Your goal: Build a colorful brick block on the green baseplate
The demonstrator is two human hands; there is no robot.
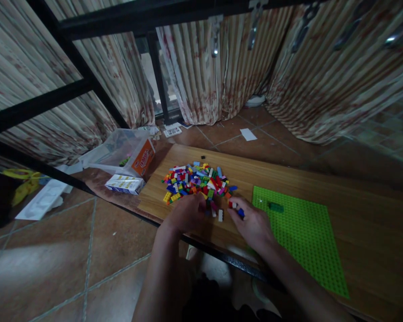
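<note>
Resting at the near edge of the brick pile (197, 182), left hand (188, 213) lies knuckles-up, fingers curled loosely into the loose pieces; what it grips, cannot tell. Right hand (251, 223) sits just beside, fingertips pinching a small red-and-blue brick (235, 208). Green baseplate (302, 237) lies immediately to that hand's right on the wooden surface (356, 201), long axis running away and rightward; right hand nearer.

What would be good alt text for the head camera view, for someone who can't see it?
Two bare hands reach into a pile of small colourful bricks on a wooden board; the left hand rests at its near edge, the right hand pinches small bricks. A green baseplate lies to the right, bearing one dark green brick.
</note>
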